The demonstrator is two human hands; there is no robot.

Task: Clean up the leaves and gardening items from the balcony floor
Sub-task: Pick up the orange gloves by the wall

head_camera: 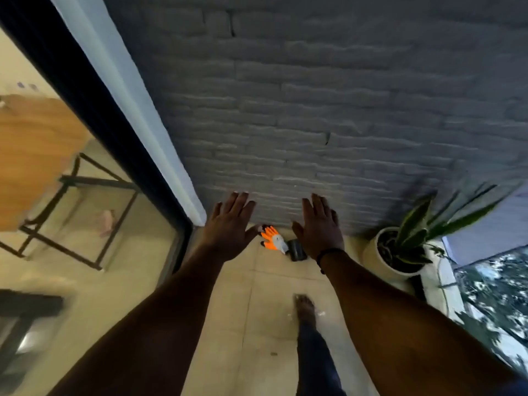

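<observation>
Orange glove [273,238] and dark pot [297,250] lie on balcony floor [265,304] at wall base [314,110], between both hands. Left hand [228,232], right hand [318,230] empty, fingers straight, likely reaching out to pick up. Potted plant [400,247] at right.

Both hands, left [228,230] and right [318,228], flat-fingered and empty above an orange glove [273,238] on the floor [265,304].

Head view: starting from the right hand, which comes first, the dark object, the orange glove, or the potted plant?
From the right hand:
1. Dark object, on the floor just beside its wrist.
2. Orange glove, a little further left.
3. Potted plant, off to the right by the wall.
</observation>
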